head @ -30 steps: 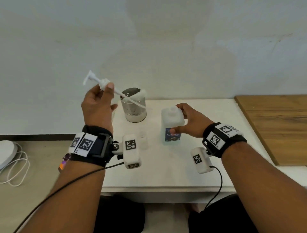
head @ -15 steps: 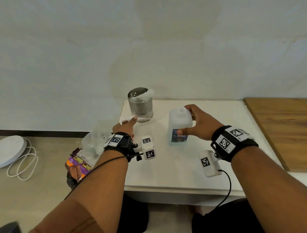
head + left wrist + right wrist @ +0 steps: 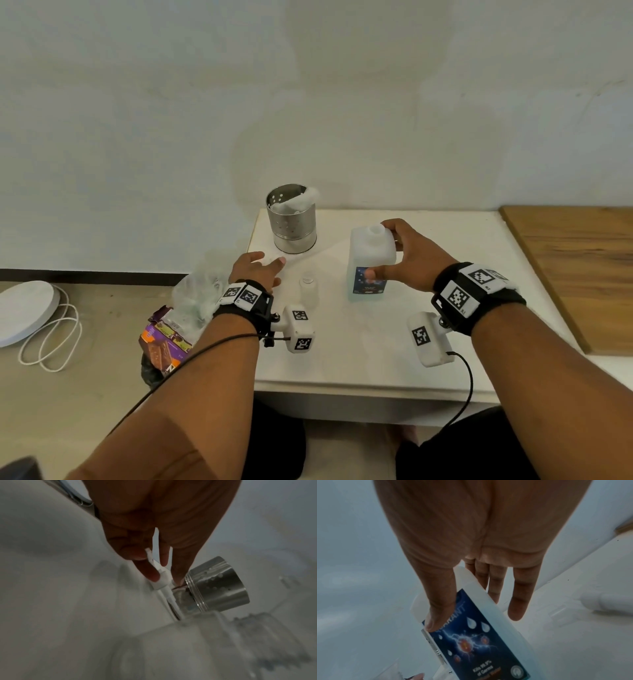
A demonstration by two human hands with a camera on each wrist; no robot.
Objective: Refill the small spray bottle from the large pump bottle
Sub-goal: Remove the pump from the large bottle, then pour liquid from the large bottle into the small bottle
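The large white bottle with a blue label stands uncapped on the white table. My right hand grips it, thumb on the label and fingers behind, as the right wrist view shows on the bottle. The small clear spray bottle stands open-topped between my hands, touched by neither. My left hand is low at the table's left edge. In the left wrist view the white pump lies on the table, loosely pinched between thumb and fingers, its tube pointing past the cup.
A perforated metal cup with white cloth in it stands at the table's back left, just beyond my left hand. A plastic bag with snack packets sits off the left edge. A wooden board lies on the right. A white disc with a cable is on the floor.
My left hand has come down from mid-air with the pump and set it on the table beside the metal cup. My right hand has stayed on the large bottle.
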